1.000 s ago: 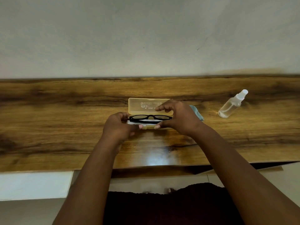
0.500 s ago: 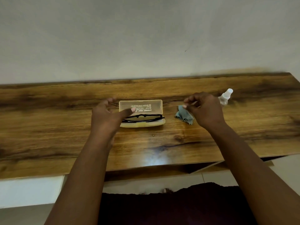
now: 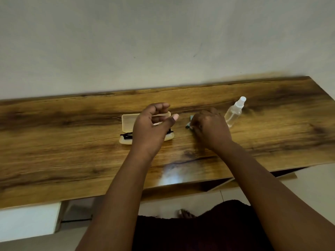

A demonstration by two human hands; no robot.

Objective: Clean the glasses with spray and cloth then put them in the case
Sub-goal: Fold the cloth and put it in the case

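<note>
Since a moment ago the right hand (image 3: 210, 126) has dropped onto the crumpled blue cloth (image 3: 189, 124), pinching it, while the left hand (image 3: 152, 127) hovers loosely curled, holding nothing, over the open translucent plastic case (image 3: 127, 121) with the black-framed glasses (image 3: 126, 136), at nine o'clock from the cloth.

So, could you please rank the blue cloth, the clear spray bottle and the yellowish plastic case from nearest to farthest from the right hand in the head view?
1. Blue cloth: touching the right hand, at its left.
2. Clear spray bottle: just right of it.
3. Yellowish plastic case: farther left, under the left hand.
</note>
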